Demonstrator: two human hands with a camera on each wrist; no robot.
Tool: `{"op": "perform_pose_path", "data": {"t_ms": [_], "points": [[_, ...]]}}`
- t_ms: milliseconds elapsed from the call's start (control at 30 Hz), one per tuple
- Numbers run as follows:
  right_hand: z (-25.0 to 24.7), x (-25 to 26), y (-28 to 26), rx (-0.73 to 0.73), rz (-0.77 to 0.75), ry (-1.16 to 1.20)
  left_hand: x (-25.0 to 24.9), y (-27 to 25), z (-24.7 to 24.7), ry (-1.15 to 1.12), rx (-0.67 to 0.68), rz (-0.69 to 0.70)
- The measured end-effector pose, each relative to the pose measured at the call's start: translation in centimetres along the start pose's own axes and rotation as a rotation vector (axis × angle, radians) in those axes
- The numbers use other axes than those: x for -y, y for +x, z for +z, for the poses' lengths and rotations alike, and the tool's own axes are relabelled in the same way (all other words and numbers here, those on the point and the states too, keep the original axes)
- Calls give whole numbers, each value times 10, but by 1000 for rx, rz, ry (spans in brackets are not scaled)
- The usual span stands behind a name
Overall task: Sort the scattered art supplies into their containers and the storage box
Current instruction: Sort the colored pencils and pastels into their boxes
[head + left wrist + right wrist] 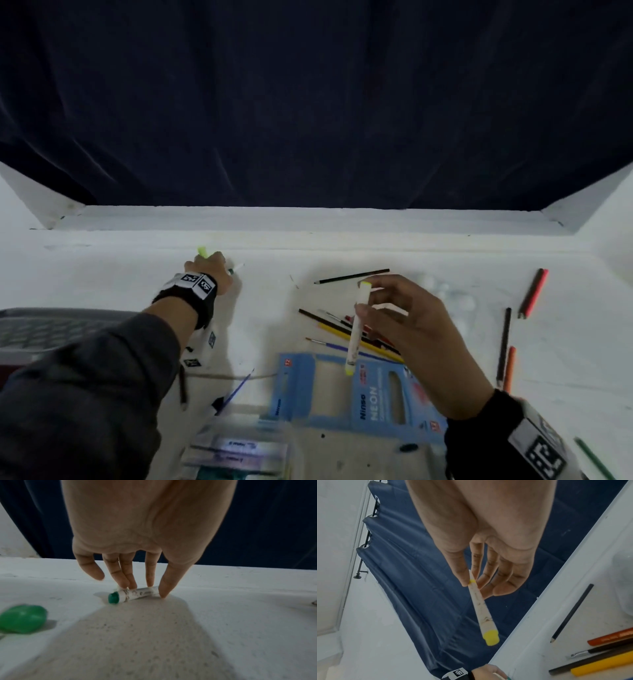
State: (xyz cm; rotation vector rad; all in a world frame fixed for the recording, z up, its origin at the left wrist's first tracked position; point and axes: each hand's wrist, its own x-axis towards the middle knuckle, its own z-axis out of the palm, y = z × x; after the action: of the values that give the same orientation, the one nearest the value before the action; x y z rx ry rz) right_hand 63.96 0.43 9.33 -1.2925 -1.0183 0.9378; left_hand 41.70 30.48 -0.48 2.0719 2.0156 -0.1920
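The sorting looks barely underway. The right hand (407, 329) pinches a yellow-capped marker (356, 329) above the blue marker pack (376, 394), while the left hand (137, 547) closes fingertips around a green-capped marker (133, 594) lying on the white table (240, 615). Loose pencils (349, 337) and brushes remain scattered.
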Motion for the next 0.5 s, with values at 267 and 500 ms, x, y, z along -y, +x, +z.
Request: {"op": "perform_pose_path", "data": {"t_ms": [267,500], "points": [[-17,-1,-12,-90,-19,-36,-11,2,5,70,-11,10],[-39,8,-22,-144,-66,-72,-41,-50,-21,-225,-86,181]]}}
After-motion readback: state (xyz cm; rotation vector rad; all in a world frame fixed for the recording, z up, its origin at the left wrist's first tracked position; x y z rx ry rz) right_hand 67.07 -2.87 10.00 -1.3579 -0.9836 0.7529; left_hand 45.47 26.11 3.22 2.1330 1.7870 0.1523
